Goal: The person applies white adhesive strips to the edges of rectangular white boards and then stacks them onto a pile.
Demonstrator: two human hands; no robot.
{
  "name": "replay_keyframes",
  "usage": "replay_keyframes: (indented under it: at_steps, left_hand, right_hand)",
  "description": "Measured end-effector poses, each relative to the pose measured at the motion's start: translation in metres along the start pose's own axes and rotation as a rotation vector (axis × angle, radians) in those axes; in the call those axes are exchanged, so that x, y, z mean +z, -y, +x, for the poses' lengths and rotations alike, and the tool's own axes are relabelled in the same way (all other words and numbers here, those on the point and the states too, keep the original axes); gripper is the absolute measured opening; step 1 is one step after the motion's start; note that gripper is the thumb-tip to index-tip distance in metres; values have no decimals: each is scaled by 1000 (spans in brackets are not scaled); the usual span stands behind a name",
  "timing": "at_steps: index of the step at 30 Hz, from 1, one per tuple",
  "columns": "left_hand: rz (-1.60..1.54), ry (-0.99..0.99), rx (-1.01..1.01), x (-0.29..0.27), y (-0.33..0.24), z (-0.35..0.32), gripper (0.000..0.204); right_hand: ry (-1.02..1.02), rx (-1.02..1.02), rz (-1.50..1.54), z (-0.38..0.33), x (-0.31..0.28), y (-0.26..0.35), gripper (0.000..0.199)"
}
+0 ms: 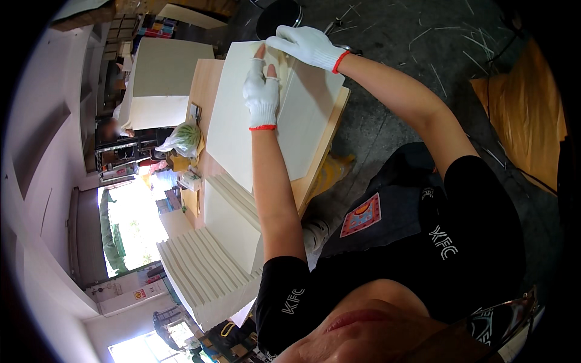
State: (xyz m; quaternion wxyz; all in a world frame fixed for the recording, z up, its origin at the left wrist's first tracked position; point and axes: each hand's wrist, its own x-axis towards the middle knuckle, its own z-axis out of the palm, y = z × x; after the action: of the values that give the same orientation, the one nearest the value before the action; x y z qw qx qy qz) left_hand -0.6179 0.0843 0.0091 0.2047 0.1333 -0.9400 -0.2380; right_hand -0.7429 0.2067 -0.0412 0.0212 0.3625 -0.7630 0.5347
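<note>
Both of my hands wear white knit gloves with red cuffs. My left hand [262, 100] lies over a large off-white sheet [236, 127] on a wooden table, with a bare finger and thumb sticking out, spread apart. Close beside it, at the far edge of the sheet, my right hand [310, 48] reaches across with its fingers stretched to the left. Between the hands runs a raised edge or fold [283, 69] in the off-white material. A second off-white panel [311, 91] lies to its right. The undersides of my right fingers are hidden.
Stacked off-white sheets or boards [206, 272] stand nearer, left of my left arm. The wooden tabletop [206, 81] shows past the sheet. A plastic bag with something green [183, 139] sits at the left. A black round stool [279, 18] and brown wrapping [523, 115] are on the floor.
</note>
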Motion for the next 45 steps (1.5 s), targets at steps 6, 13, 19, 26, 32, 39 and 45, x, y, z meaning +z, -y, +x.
replay_keyframes:
  at_steps: [6,13,19,26,32,39,45]
  left_hand:
    - [54,29,115,-1,3,2,25]
    - [121,19,117,1,4,4,32]
    - [62,33,69,-2,1,2,34]
    - [2,51,51,-1,4,5,35]
    - [44,-22,71,1,-3,-1,29]
    - [-14,-27,122,-3,4,1,27]
    - [-103,-12,161,-2,4,2,24]
  right_hand:
    - [-68,-24,24,2,7,-6,34]
    - [-79,-33,38,3,9,-10,33]
    - [-33,-2,70,2,2,-5,34]
    - [-19,-13,74,3,-1,-4,42]
    - [52,-1,-130,6,-24,-11,51]
    - [102,-523,-595,19,-35,-13,35]
    - [194,-159,-147,21,-14,-3,38]
